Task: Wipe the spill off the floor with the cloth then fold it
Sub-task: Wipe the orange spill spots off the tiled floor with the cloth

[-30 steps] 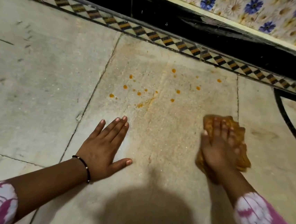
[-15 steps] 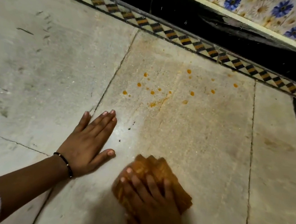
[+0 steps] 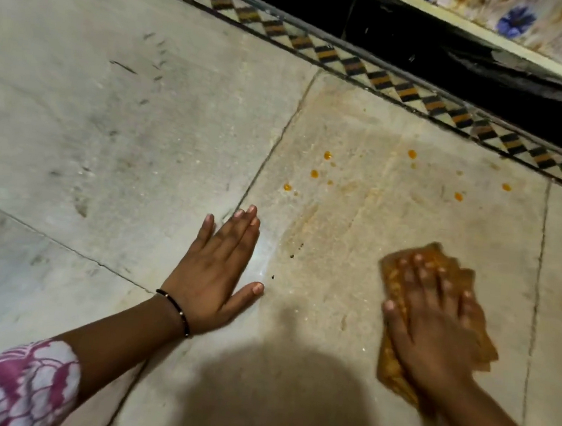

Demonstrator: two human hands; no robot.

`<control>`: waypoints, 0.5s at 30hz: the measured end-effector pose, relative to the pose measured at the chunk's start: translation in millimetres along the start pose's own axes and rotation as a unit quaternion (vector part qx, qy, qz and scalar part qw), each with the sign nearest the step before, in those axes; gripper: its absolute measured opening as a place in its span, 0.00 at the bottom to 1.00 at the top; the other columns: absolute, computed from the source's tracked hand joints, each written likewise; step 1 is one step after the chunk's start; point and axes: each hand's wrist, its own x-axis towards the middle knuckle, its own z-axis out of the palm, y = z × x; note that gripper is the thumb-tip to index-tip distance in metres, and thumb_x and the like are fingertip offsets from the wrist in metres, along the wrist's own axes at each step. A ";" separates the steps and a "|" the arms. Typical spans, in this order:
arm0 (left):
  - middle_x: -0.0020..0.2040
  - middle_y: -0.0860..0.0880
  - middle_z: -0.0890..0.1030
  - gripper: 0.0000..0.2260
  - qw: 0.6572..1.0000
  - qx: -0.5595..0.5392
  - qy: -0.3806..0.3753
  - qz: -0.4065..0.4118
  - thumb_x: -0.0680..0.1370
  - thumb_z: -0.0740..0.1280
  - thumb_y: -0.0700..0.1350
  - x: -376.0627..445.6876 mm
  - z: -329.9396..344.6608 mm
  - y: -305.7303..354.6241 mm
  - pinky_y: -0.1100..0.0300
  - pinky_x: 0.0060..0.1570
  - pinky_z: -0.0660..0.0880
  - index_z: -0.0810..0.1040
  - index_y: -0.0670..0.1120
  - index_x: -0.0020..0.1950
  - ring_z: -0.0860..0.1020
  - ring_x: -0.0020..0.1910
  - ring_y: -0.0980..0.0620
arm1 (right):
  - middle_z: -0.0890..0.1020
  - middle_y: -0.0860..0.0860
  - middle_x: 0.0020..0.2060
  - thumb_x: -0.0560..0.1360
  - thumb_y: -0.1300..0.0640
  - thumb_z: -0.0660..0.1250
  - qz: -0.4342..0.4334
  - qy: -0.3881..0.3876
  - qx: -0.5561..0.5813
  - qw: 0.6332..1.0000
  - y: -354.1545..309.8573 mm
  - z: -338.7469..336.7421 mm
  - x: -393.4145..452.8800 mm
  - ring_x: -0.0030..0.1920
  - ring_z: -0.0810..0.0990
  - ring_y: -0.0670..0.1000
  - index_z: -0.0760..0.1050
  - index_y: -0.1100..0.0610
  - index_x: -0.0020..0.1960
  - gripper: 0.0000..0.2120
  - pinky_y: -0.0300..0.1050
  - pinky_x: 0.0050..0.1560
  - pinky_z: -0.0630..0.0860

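Observation:
Several small orange drops of the spill [image 3: 314, 174] dot the pale stone floor [image 3: 142, 137], with more drops [image 3: 458, 196] farther right and a faint orange smear [image 3: 307, 215] below them. My right hand [image 3: 434, 317] presses flat on a bunched orange-brown cloth [image 3: 400, 279], below and right of the drops. My left hand [image 3: 219, 268] lies flat on the floor with fingers spread, holding nothing, just left of the smear. A thin black bracelet [image 3: 174, 309] circles that wrist.
A patterned diamond tile border [image 3: 381, 78] runs diagonally along the far side, with a black skirting [image 3: 459, 58] and floral wall tiles [image 3: 518, 19] behind it. Dark specks [image 3: 292, 255] lie near my left hand. A shadow [image 3: 275, 397] covers the near floor.
My right hand has swept the cloth from beside my left hand out to the right. Several drops in the middle of the spill are gone. My left hand stays planted.

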 end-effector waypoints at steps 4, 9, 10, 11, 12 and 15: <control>0.78 0.38 0.49 0.35 0.999 -0.020 0.026 -0.003 0.80 0.47 0.61 -1.2 -1.1 0.7 0.44 0.74 0.44 0.51 0.36 0.77 0.48 0.77 0.43 | 0.64 0.49 0.74 0.79 0.42 0.48 -0.156 0.034 -0.003 0.987 -88.3 10.1 1.4 0.73 0.58 0.56 0.57 0.47 0.75 0.26 0.60 0.69 0.52; 0.77 0.36 0.49 0.36 0.998 -0.040 0.040 -0.038 0.80 0.44 0.61 -1.6 -0.1 -3.9 0.43 0.73 0.46 0.50 0.34 0.76 0.48 0.77 0.41 | 0.52 0.44 0.77 0.81 0.43 0.47 -0.263 0.014 0.026 0.964 -145.3 -29.1 102.4 0.76 0.49 0.53 0.49 0.43 0.77 0.25 0.57 0.73 0.42; 0.77 0.36 0.49 0.36 0.998 -0.034 0.036 -0.032 0.80 0.44 0.61 -1.6 0.7 -4.1 0.42 0.73 0.46 0.50 0.33 0.76 0.48 0.77 0.41 | 0.50 0.43 0.77 0.81 0.42 0.47 -0.232 0.001 0.041 0.972 -136.0 -38.4 124.6 0.77 0.47 0.53 0.48 0.43 0.77 0.25 0.56 0.73 0.41; 0.77 0.36 0.48 0.36 0.999 -0.031 0.032 -0.027 0.80 0.44 0.61 -2.3 1.1 -4.9 0.42 0.73 0.46 0.50 0.33 0.76 0.48 0.77 0.41 | 0.49 0.43 0.77 0.81 0.42 0.46 -0.195 -0.008 0.055 0.979 -119.9 -44.3 141.0 0.77 0.46 0.53 0.47 0.42 0.77 0.25 0.55 0.74 0.42; 0.77 0.37 0.48 0.36 0.999 -0.032 0.029 -0.024 0.80 0.44 0.61 -2.6 1.4 -5.5 0.43 0.73 0.46 0.50 0.34 0.76 0.48 0.77 0.41 | 0.48 0.43 0.77 0.81 0.40 0.46 -0.160 -0.006 0.065 0.985 -99.5 -47.0 148.9 0.77 0.45 0.53 0.46 0.42 0.77 0.26 0.55 0.74 0.42; 0.77 0.37 0.46 0.36 0.999 -0.031 0.018 -0.014 0.80 0.43 0.62 -2.8 1.9 -6.9 0.42 0.73 0.47 0.49 0.34 0.76 0.46 0.77 0.42 | 0.49 0.44 0.77 0.78 0.35 0.39 -0.078 0.016 0.044 0.996 -38.9 -35.9 116.1 0.76 0.47 0.53 0.43 0.41 0.77 0.29 0.55 0.74 0.45</control>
